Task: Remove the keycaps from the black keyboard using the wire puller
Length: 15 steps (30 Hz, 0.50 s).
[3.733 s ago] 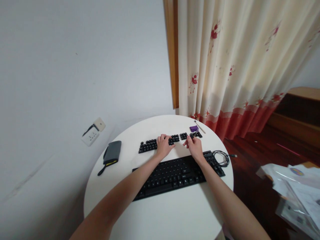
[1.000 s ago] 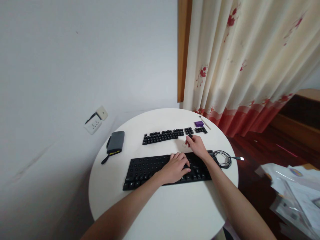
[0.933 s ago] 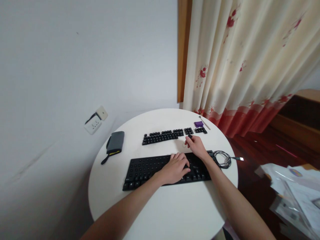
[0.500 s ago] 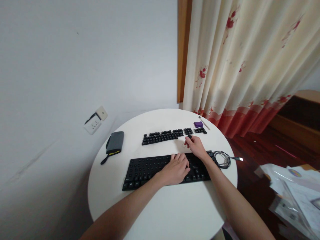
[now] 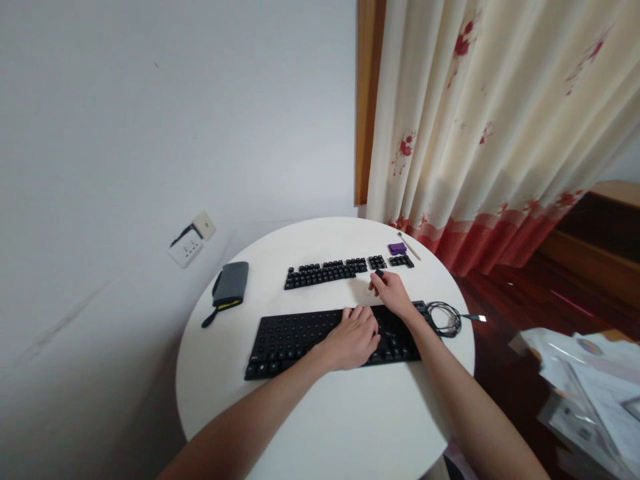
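A black keyboard lies across the white round table, with many key places in its upper rows stripped of their caps. My left hand rests palm down on its middle, fingers laid over the rows and not wrapped round anything. Over the keyboard's right part, my right hand is closed in a pinch around a small keycap puller with a black grip and thin wire ends. Loose black keycaps stand in rows behind the keyboard, and a further group of keycaps sits to the right.
A coiled black USB cable is at the keyboard's right end, its plug past the table edge. A grey pouch lies at left. At the back right are a folded purple cloth and a thin brush.
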Tool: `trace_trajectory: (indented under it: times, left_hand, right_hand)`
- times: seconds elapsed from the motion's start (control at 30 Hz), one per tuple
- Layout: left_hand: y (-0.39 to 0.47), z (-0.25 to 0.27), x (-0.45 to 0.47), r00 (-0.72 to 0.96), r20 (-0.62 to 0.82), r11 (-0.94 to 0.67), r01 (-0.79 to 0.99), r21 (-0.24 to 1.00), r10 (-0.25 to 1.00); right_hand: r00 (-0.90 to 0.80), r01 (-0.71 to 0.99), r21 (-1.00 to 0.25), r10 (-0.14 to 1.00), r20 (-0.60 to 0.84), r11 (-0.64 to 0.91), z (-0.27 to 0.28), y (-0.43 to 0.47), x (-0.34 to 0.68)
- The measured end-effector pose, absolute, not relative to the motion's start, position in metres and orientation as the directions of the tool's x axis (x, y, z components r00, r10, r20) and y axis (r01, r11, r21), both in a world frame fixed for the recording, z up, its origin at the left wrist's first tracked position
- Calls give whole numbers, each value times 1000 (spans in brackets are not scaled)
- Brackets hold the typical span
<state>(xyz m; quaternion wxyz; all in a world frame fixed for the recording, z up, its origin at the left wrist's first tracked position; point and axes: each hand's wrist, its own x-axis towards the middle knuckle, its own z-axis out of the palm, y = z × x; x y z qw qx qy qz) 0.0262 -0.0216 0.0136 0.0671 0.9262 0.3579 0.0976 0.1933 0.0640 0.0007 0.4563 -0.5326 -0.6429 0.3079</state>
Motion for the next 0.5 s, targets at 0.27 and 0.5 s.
trace_trajectory:
  times: [0.27,0.5]
  left_hand:
    - [-17,12,24,670,191,-684,626,374,717]
    - [-18,17,17,672,182,-660,575,484,718]
  right_hand:
    - [-25,397,-882,964,266,254,-1,64,193]
    - [-28,403,-880,964,264,252,-1,65,194]
